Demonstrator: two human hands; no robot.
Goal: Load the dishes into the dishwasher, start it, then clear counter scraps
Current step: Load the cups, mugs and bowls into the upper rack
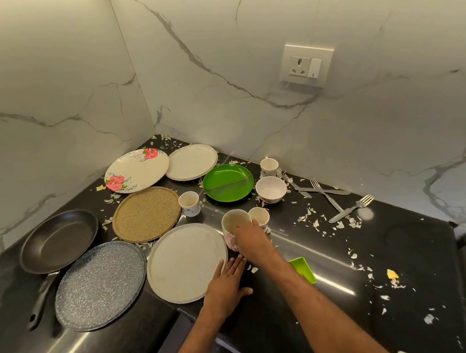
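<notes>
Right hand (251,236): fingers curled over the rim of the mug (230,234), gripping it.
Left hand (226,284): flat on the black counter (393,245), fingers straight and together, at 4 o'clock of the cream plate (183,261).
Where the mug is: 6 o'clock from the green plate (226,182).

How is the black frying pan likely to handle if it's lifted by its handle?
The frying pan would likely feel front-heavy, since its wide body hangs off one long handle. It looks rigid, so it probably won't flex. The speckled plate sits close against the pan, so lifting may nudge it.
</notes>
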